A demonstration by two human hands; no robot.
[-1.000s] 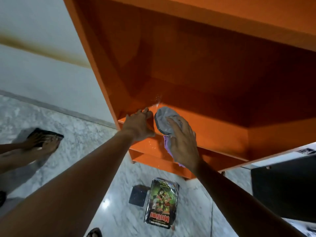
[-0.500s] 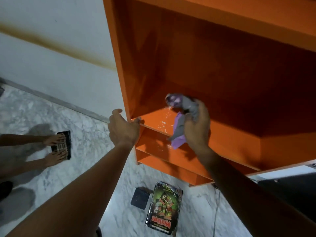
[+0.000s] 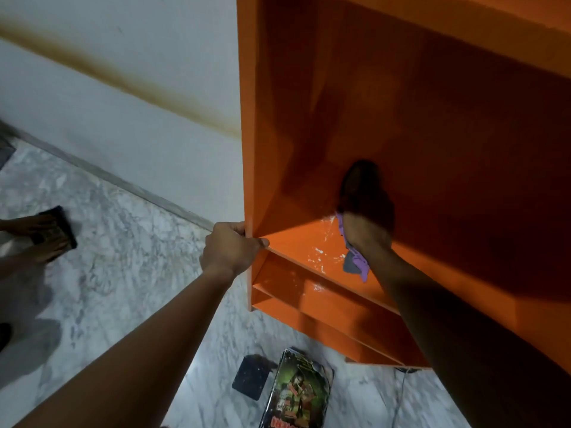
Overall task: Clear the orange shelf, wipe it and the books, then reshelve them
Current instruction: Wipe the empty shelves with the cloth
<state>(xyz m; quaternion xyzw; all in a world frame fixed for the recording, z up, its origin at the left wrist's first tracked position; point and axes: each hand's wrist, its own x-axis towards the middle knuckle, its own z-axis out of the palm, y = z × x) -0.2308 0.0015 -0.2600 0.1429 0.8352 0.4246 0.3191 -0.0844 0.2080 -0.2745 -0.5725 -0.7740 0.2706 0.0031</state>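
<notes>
Wiping stage. The orange laminate bookshelf (image 3: 293, 239) has no books in the compartment being worked.

Change 1: the left hand (image 3: 230, 248) has left the near edge of the shelf board and moved to the front edge of the left side panel. Its grip is curled round that edge, with the thumb at the board's corner. I read this as bracing the unit.

Change 2: the right hand (image 3: 366, 230), flat on the near edge 1 s ago, lifted and has now gone to the far back of the compartment. It carries the purple-and-grey cleaning cloth (image 3: 358, 265), whose tail hangs just under the wrist. The hand is in deep shadow and blurred, so the grip is probably bunched round the cloth. I cannot see the fingers well enough to be sure.

Wet streaks (image 3: 318, 253) glisten on the board to the left of the cloth.

1 glossy green-covered book (image 3: 298, 393) lies on the grey marble floor (image 3: 123, 257) near the shelf base. A small dark square object (image 3: 251, 377) is just to its left.

Far left, a second person's 2 hands rest on a dark flat object (image 3: 58, 230).

Judgement: the wipe has moved from the near strip to the far part of the board. Wiping the books and reshelving them are not yet done.
</notes>
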